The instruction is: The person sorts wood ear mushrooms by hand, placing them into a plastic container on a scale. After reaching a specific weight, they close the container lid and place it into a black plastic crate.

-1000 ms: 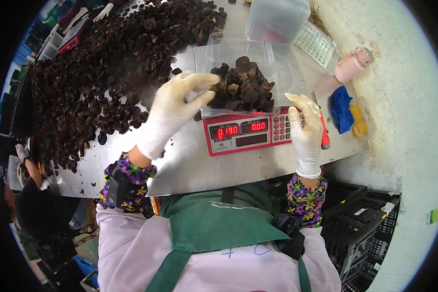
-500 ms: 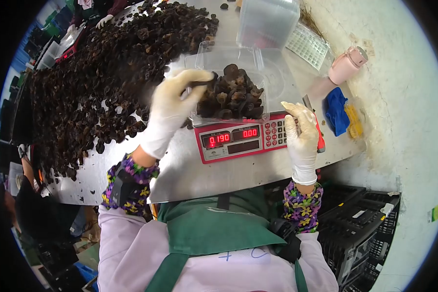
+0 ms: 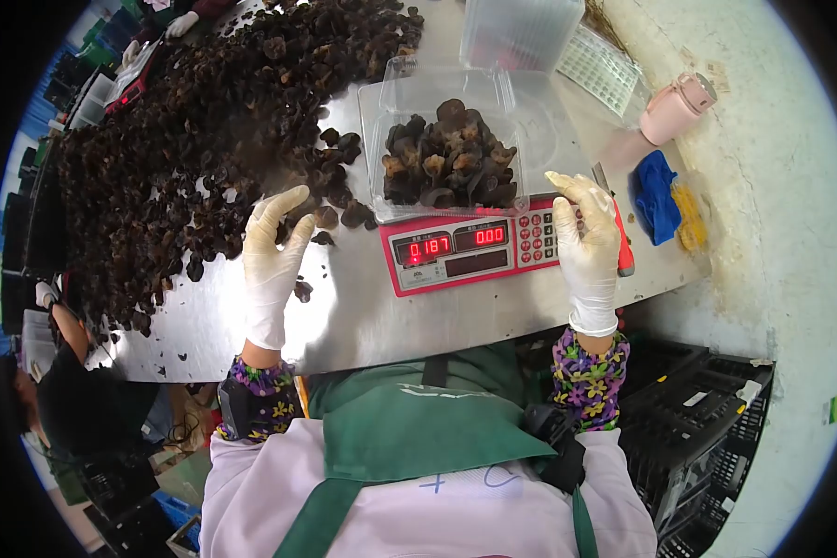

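Observation:
Dark wood-ear-like pieces (image 3: 448,158) fill a clear plastic box (image 3: 521,177), its lid raised behind, on a red and silver scale (image 3: 470,274) whose display reads 0.187. Gloved in white, my left hand (image 3: 274,265) hovers left of the scale, fingers apart with nothing in them, near some loose pieces. My right hand (image 3: 588,246), also gloved, is at the scale's right end beside the keypad, fingers apart and empty. A large heap of the dark pieces (image 3: 186,139) spreads over the metal table (image 3: 363,321) on the left.
Stacked clear boxes (image 3: 521,33), a white tray of small cells (image 3: 600,70), a pink bottle (image 3: 677,110) and a blue cloth (image 3: 656,197) lie along the wall side. Black crates (image 3: 688,409) stand lower right. Other people work at the far left and top left.
My left hand has moved from the box down and left, its fingers spreading and the dark piece gone from them. The display went from 0.190 to 0.187. The view has shifted slightly.

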Tool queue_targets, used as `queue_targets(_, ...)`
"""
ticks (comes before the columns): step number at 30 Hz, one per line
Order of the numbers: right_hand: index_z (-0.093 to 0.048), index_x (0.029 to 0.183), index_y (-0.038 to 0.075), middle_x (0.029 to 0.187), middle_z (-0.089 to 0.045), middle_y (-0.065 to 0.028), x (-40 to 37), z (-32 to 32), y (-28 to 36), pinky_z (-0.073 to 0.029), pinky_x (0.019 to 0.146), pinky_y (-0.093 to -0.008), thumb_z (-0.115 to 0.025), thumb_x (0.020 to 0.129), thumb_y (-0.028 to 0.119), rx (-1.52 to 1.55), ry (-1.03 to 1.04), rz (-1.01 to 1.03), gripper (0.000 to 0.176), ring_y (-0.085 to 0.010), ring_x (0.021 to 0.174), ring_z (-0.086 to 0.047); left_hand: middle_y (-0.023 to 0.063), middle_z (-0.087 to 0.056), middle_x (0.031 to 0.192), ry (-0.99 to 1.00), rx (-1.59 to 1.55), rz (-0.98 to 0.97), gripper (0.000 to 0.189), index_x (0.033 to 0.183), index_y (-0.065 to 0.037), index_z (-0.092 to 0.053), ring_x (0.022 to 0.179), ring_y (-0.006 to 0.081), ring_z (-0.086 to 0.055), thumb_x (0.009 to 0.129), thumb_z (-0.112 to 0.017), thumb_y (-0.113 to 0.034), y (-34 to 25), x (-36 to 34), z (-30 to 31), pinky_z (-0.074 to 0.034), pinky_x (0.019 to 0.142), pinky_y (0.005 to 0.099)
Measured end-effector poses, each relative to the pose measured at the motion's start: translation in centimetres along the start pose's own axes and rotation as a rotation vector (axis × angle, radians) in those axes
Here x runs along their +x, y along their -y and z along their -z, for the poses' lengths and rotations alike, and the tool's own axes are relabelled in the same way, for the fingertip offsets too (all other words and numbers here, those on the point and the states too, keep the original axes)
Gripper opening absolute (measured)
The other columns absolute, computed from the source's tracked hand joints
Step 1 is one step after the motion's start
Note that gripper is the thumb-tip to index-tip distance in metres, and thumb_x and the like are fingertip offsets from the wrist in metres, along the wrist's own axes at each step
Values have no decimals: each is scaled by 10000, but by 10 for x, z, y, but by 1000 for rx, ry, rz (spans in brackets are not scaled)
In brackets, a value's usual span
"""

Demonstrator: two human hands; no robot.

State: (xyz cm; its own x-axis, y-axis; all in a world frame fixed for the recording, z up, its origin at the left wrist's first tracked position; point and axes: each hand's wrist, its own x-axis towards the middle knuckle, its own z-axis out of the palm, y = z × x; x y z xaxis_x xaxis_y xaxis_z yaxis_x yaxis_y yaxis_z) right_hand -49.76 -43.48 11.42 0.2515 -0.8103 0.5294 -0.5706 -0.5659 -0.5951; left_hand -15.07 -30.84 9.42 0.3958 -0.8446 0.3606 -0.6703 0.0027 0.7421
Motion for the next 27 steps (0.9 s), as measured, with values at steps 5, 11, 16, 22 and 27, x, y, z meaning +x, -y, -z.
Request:
queue_targets(5,-711,1155,82,1121,-704,-101,-1,2,1,-441,1023,-417,-661,930,91,-3,-3,9,231,-319,1135,-592,46,-653,1112,16,-26,36,345,1208,-86,-698,1020,147,-609,871,-734,-21,-17,-1,-8,-490,900,279)
queue_targets(11,-711,1153,77,1117,-705,-101,-1,1,2,-442,1019,-412,-665,927,83,-8,2,11,231,-317,1131,-593,11,-647,1022,73,-63,43,340,1194,-101,-710,920,115,-599,864,-742,-24,-20,-7,-17,-484,844,269)
queue_targets(16,-718,1149,80,1106,-704,-101,1,1,4,-445,1012,-414,-670,924,86,41,3,-30,230,-319,1127,-593,8,-685,1098,72,-98,-1,290,1203,-88,-715,1000,118,-618,916,-710,-49,-22,-9,-22,-479,860,273)
queue_targets(22,-731,1141,103,1090,-707,-94,3,-2,7,-432,1017,-423,-674,923,126,0,15,10,226,-319,1139,-586,62,-707,971,-13,-27,-335,207,1056,-103,-739,916,261,-629,852,-722,-65,-77,47,-39,-502,838,341)
queue_targets(27,-712,1172,56,1109,-690,-119,1,1,9,-421,1046,-405,-645,944,95,-8,36,6,241,-311,1174,-586,63,-676,969,73,298,-493,278,1055,-149,-744,975,290,-625,826,-760,-306,-83,112,-86,-495,839,414)
